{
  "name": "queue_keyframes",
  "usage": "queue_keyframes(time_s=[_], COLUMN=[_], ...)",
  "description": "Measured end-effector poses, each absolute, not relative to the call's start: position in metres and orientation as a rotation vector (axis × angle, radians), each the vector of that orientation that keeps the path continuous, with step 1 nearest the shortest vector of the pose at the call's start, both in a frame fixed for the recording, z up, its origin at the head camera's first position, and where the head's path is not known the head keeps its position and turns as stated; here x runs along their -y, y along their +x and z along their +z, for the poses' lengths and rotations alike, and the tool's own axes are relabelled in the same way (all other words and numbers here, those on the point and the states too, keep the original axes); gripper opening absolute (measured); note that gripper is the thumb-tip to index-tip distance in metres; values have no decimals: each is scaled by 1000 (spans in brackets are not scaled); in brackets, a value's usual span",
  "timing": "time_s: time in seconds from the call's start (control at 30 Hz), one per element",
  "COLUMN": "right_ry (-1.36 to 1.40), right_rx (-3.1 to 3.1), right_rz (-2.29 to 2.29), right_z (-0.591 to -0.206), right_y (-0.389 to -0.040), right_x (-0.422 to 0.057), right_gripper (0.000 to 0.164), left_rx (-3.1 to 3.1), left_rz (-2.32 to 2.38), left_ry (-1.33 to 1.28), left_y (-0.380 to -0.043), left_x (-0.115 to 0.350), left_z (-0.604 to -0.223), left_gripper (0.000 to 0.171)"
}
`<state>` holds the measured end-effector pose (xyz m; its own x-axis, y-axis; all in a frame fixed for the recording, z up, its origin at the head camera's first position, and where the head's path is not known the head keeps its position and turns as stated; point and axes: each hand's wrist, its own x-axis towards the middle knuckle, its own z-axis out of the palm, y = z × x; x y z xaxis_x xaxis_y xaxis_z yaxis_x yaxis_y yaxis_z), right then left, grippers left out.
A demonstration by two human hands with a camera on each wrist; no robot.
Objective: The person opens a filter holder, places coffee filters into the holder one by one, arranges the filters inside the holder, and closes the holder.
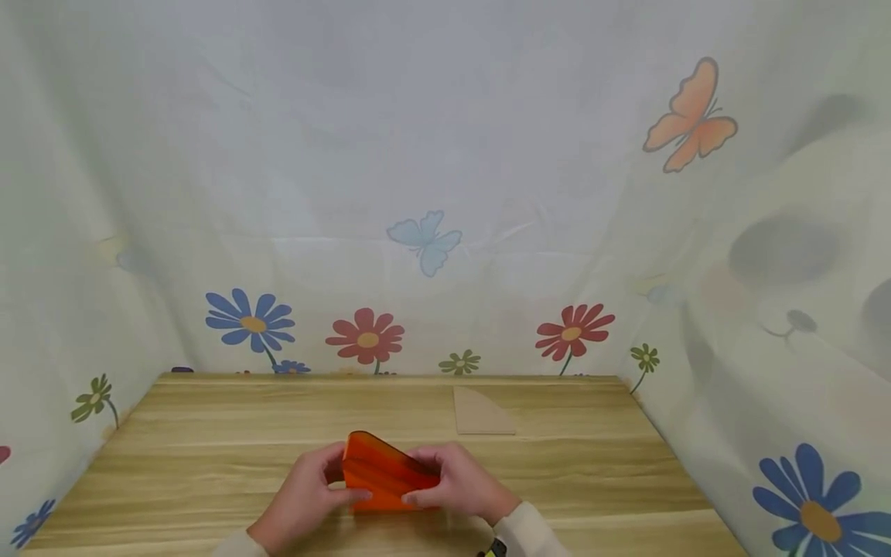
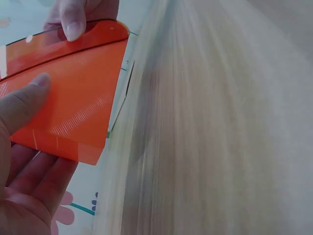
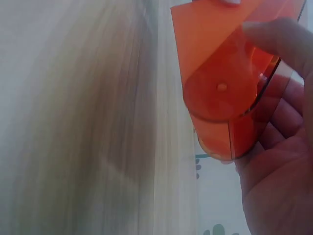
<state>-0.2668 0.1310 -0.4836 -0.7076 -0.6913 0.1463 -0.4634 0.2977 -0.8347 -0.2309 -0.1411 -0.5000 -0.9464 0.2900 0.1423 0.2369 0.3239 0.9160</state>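
Observation:
An orange see-through plastic piece (image 1: 383,472) is held between both hands above the table. It has folded walls, a slanting dark upper edge and rounded corners; its exact kind cannot be told. My left hand (image 1: 302,483) grips its left end, with the thumb on the near face and the fingers behind. At the other end, my right hand (image 1: 465,481) pinches it, thumb in front and fingers round the back. Fine ribbing shows on the orange plastic (image 2: 73,93) in the left wrist view. A rounded end with a small round nub appears in the right wrist view.
A flat beige piece (image 1: 482,414) with one curved side lies toward the back of the wood-grain table (image 1: 230,418). Pale cloth (image 1: 487,139) printed with flowers and butterflies hangs behind and along both sides of the table.

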Motion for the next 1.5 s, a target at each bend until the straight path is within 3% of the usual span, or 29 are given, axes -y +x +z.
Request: queue_keyframes(time_s=[0.27,0.5,1.2,1.5], right_ry=[-962,-916,-878,-913], right_rx=[-2434,-2520,-2532,-2546], right_rz=[-1309,-1222,-1210,-1182], right_z=[-484,-485,-498,-482], right_y=[-276,-284,-294,-291], right_x=[-125,-119,-117,-105], right_gripper=[43,33,35,55], left_rx=[-2561,-2595,-2597,-2616], left_rz=[1714,1694,1679,1666], left_ry=[468,449,451,461], left_y=[-245,-256,-266,-266], left_x=[139,139,140,142], left_z=[-507,-515,-522,-522], left_gripper=[59,59,63,60])
